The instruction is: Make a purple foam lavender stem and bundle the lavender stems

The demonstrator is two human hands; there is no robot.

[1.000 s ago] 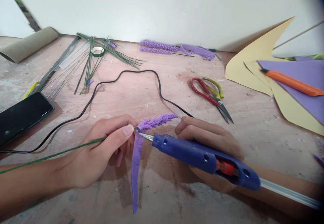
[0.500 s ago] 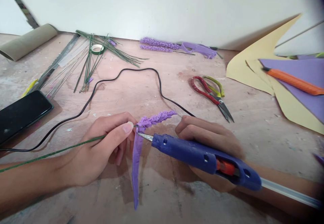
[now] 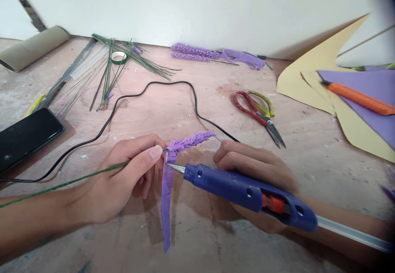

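Observation:
My left hand (image 3: 132,174) pinches a green stem (image 3: 89,176) between thumb and forefinger, close under a purple craft flower (image 3: 193,141). The flower points to the right, and the stem runs back over my left forearm. From the flower's base a purple fringed strip (image 3: 167,207) hangs down, its lower end loose. Wrapped round a blue hot glue gun (image 3: 228,184), my right hand (image 3: 253,162) is partly hidden behind it. The gun's metal nozzle touches or nearly touches the strip's upper part. A clear glue stick (image 3: 348,232) sticks out of the gun's back end.
Red-and-yellow-handled scissors (image 3: 261,116) lie beyond my right hand. A black cable (image 3: 148,87) winds across the table. Green wires (image 3: 106,79), a tape roll (image 3: 119,57), a phone (image 3: 29,139) and a cardboard tube (image 3: 33,47) are left; finished purple flowers (image 3: 194,52) behind; an orange cutter (image 3: 361,97) on sheets right.
The nozzle has slid slightly down the strip from near the flower's base. The flower has tipped up and turned a little, showing more of the strip's fringed face.

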